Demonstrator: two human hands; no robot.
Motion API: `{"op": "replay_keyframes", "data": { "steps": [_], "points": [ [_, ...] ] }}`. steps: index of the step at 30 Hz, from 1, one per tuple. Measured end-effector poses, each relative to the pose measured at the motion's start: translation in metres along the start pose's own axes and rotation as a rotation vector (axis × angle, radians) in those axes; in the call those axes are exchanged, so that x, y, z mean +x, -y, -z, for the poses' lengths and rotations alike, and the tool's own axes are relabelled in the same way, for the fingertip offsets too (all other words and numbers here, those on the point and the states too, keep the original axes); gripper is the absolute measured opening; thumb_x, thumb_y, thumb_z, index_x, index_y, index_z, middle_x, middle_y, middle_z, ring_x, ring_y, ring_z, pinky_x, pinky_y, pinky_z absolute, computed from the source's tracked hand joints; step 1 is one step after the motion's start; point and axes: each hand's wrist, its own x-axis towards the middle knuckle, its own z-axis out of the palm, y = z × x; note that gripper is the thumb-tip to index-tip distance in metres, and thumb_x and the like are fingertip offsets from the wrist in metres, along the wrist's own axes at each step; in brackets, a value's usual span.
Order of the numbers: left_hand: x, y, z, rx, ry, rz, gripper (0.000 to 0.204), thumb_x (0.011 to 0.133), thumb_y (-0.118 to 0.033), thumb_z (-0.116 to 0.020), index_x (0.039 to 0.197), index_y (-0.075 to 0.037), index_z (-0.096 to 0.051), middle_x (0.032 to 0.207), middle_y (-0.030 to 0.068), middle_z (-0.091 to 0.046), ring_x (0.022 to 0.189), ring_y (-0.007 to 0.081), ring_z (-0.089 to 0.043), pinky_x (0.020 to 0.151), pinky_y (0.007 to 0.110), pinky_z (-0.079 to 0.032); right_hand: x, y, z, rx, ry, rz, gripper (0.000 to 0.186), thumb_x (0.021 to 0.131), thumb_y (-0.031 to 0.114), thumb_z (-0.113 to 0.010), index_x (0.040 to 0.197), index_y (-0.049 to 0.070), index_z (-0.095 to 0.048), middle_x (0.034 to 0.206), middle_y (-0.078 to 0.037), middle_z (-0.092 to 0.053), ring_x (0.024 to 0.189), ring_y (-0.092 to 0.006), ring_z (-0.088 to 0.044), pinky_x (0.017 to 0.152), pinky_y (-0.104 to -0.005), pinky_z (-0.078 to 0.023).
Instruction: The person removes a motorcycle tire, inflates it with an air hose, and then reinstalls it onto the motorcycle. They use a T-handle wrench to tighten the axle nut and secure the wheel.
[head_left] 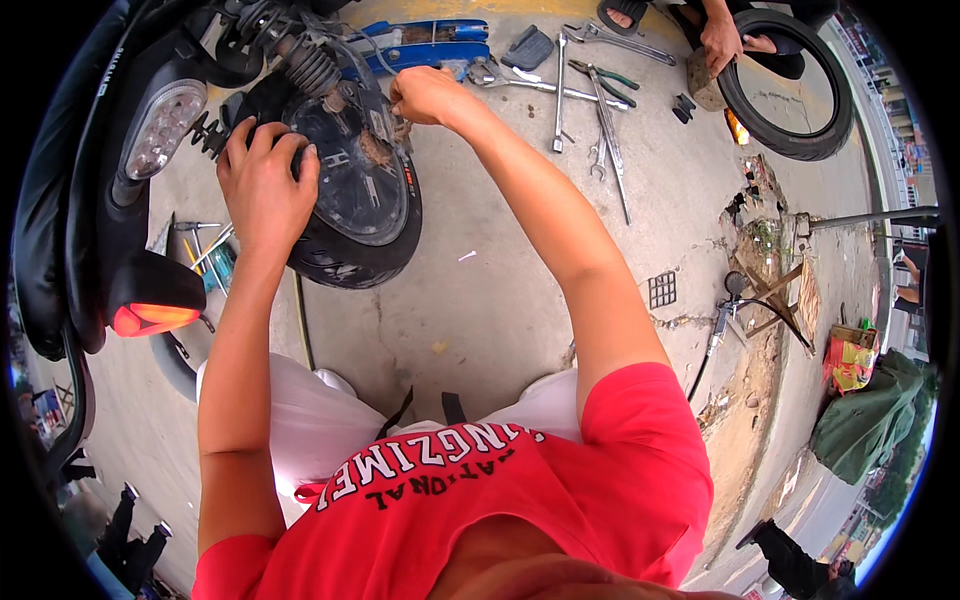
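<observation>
A scooter's rear wheel, with a black tyre (360, 265) and a dusty dark hub cover (365, 205), stands in front of me at the left. My left hand (268, 185) rests at the wheel's left side, fingers apart and bent over a dark part. My right hand (430, 97) is closed beside the wheel's upper right edge, near a cable and a dirty metal bracket (378, 150); whatever its fingers hold is hidden. Just beyond the wheel is a coil-spring shock absorber (308, 68). The clear tail light (165, 128) and orange turn signal (155, 319) sit left of my left hand.
A blue floor jack (430, 40) lies at the back. Wrenches (558, 95) and green-handled pliers (608, 80) are spread on the concrete. Far right, another person's hand (720, 45) is at a block beside a loose tyre (840, 90). A gauge with hose (735, 285) lies right.
</observation>
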Motion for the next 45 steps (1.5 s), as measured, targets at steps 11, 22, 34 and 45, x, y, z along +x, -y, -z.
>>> {"op": "replay_keyframes", "data": {
  "steps": [11,22,34,45],
  "points": [
    [0.000,0.003,-0.003,0.043,0.020,-0.047,0.018,0.083,-0.023,-0.064,0.094,-0.010,-0.070,0.110,0.0009,-0.063,0.122,0.0307,-0.046,0.100,0.048,-0.035,0.005,-0.008,0.003,0.140,0.044,0.049,0.022,0.074,0.021,-0.074,0.094,0.012,-0.071,0.096,-0.010,-0.070,0.096,-0.0300,-0.066,0.081,-0.0441,-0.048],
    [0.001,0.004,-0.003,0.042,0.008,-0.084,0.018,0.083,-0.023,-0.065,0.093,-0.010,-0.071,0.108,0.0009,-0.064,0.120,0.0317,-0.047,0.099,0.048,-0.036,0.002,-0.006,0.006,-0.023,0.058,0.143,0.028,0.080,0.030,-0.071,0.098,0.009,-0.070,0.095,-0.011,-0.070,0.097,-0.0311,-0.065,0.078,-0.0456,-0.048],
    [0.001,0.002,0.000,0.026,0.022,-0.039,0.017,0.083,-0.023,-0.065,0.093,-0.011,-0.071,0.108,0.0010,-0.064,0.120,0.0327,-0.046,0.099,0.047,-0.037,0.001,-0.007,0.007,0.087,0.047,0.115,0.024,0.080,0.025,-0.071,0.095,0.007,-0.069,0.091,-0.014,-0.069,0.092,-0.0339,-0.065,0.076,-0.0428,-0.050],
    [0.001,0.000,-0.002,0.004,0.000,-0.030,0.015,0.081,-0.023,-0.065,0.087,-0.010,-0.070,0.105,0.0020,-0.064,0.120,0.0324,-0.046,0.099,0.049,-0.035,0.003,-0.007,0.012,0.090,0.080,0.141,0.019,0.080,0.020,-0.072,0.092,0.006,-0.067,0.091,-0.013,-0.068,0.091,-0.0336,-0.064,0.074,-0.0429,-0.049]
  ]
}}
